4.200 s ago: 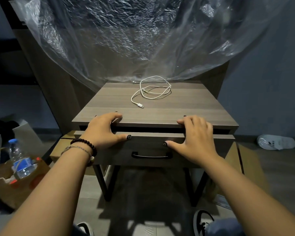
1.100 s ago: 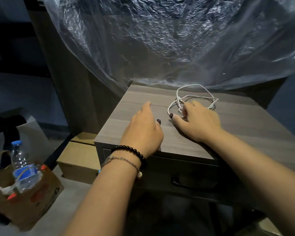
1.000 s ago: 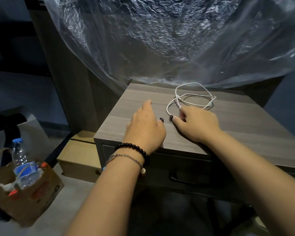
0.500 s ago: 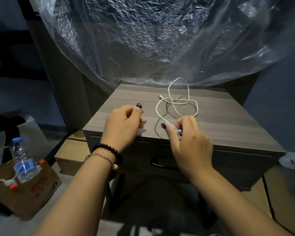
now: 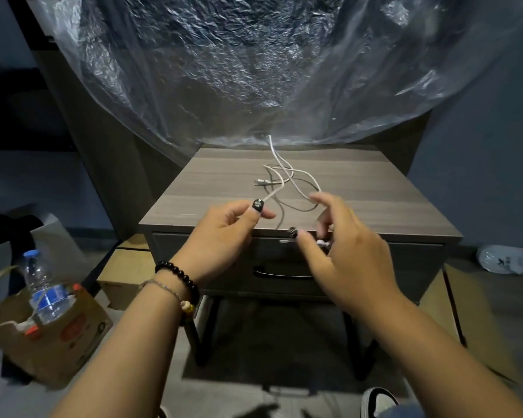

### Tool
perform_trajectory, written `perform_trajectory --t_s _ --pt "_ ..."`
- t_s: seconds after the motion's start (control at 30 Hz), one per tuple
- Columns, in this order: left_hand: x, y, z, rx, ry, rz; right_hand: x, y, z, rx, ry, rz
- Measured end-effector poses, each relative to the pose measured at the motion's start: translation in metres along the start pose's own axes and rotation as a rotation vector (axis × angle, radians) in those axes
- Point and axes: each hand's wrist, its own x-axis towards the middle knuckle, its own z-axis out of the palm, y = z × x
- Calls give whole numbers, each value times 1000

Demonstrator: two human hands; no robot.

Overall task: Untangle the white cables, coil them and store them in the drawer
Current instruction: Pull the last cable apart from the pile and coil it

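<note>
White cables (image 5: 296, 179) lie looped and crossed on the desk (image 5: 375, 188), rising toward our hands at its front edge. Our left hand (image 5: 224, 233) pinches one strand between thumb and forefinger. Our right hand (image 5: 344, 254) curls round a white plug end just beside another loop. The drawer (image 5: 390, 267) below sits closed. We count one free connector on the bare desk surface.

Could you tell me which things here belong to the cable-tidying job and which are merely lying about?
Job:
tangled white cables
grey wooden nightstand drawer with black handle, closed
left hand pinching a strand
right hand holding a cable end

Lying about:
clear plastic sheet
plastic water bottle
brown cardboard box
</note>
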Motion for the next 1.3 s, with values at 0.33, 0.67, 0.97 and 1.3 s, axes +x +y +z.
perform_trajectory --t_s 0.33,0.67,0.97,1.3 --pt "-21 -4 -29 -578 -448 -39 8 -9 2 -103 -253 -107" --pt "-20 -2 -23 -1271 -54 -148 8 -23 -6 61 -54 -233" --pt "-26 7 -6 -1228 -148 -81 -5 -24 4 172 -224 -134" --pt "-18 4 0 -1176 -32 -85 -10 -29 5 154 -309 -159"
